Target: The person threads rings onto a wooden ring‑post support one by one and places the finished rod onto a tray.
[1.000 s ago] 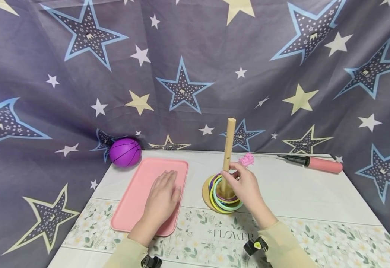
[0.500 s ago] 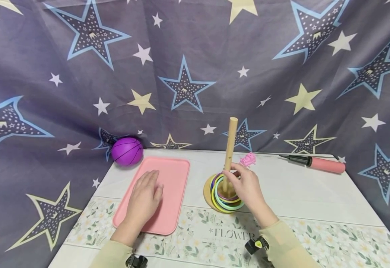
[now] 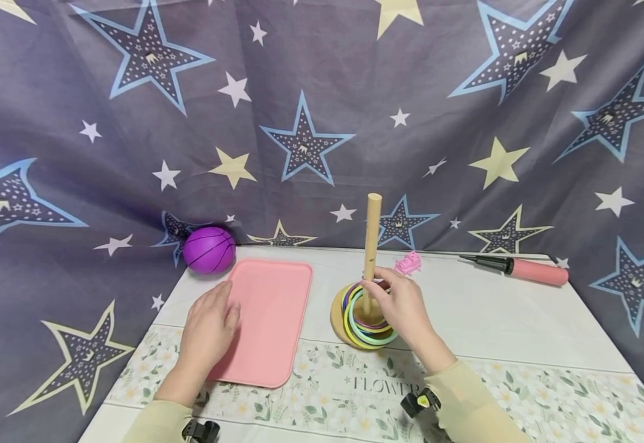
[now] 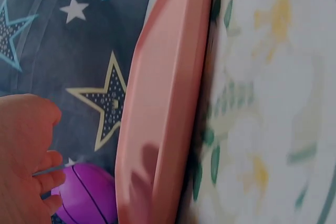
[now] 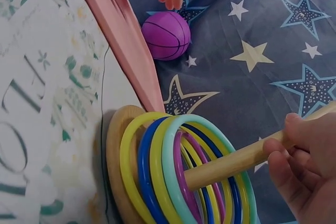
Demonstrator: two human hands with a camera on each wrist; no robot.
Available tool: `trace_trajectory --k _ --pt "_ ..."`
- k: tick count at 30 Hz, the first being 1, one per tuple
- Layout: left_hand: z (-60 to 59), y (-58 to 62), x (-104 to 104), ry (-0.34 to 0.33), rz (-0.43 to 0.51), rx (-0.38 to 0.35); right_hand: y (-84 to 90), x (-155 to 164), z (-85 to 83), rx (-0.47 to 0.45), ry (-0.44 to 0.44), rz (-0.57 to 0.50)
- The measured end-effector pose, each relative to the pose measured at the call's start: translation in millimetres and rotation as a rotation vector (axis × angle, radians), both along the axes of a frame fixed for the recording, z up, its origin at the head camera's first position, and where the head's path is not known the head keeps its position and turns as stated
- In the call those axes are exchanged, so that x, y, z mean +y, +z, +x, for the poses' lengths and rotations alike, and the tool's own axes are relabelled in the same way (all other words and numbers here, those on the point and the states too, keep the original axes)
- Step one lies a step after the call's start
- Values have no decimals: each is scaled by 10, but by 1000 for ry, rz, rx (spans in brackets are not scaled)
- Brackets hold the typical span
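My right hand (image 3: 405, 307) pinches a wooden post (image 3: 373, 234) between thumb and fingers, partway up its length. The post rises from a round wooden base (image 5: 116, 156). Stacked around its foot are several thin plastic rings, among them a mint ring (image 5: 168, 166), a blue ring (image 5: 143, 166) and a purple ring (image 5: 180, 182). My left hand (image 3: 205, 329) hovers above the left edge of a pink tray (image 3: 272, 320), fingers extended and holding nothing. In the left wrist view it appears apart from the tray, whose inside carries a shadow.
A purple ball (image 3: 209, 250) sits behind the tray at the back left. Behind the post lies a small pink toy (image 3: 408, 263). A pink and black hand pump (image 3: 537, 272) lies at the back right. A starry cloth (image 3: 322, 92) hangs behind the table.
My left hand has moved left, from over the middle of the tray to its left edge. My right hand still pinches the post, whose top has shifted slightly left.
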State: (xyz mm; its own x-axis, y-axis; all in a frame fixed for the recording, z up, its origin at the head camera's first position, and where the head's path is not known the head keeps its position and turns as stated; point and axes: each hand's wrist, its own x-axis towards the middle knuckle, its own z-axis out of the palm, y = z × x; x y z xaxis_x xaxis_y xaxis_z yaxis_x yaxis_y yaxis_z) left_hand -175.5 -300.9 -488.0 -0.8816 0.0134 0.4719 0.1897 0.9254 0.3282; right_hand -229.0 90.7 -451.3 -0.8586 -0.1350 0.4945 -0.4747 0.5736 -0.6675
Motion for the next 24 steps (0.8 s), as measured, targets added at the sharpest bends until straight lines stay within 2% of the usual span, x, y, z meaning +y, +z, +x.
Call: trace_trajectory --k 14,24 --pt "37 -93 -353 86 38 -95 156 -237 63 -4 48 -49" --pt "3 -189 -481 153 70 -240 269 -361 87 8 71 -73"
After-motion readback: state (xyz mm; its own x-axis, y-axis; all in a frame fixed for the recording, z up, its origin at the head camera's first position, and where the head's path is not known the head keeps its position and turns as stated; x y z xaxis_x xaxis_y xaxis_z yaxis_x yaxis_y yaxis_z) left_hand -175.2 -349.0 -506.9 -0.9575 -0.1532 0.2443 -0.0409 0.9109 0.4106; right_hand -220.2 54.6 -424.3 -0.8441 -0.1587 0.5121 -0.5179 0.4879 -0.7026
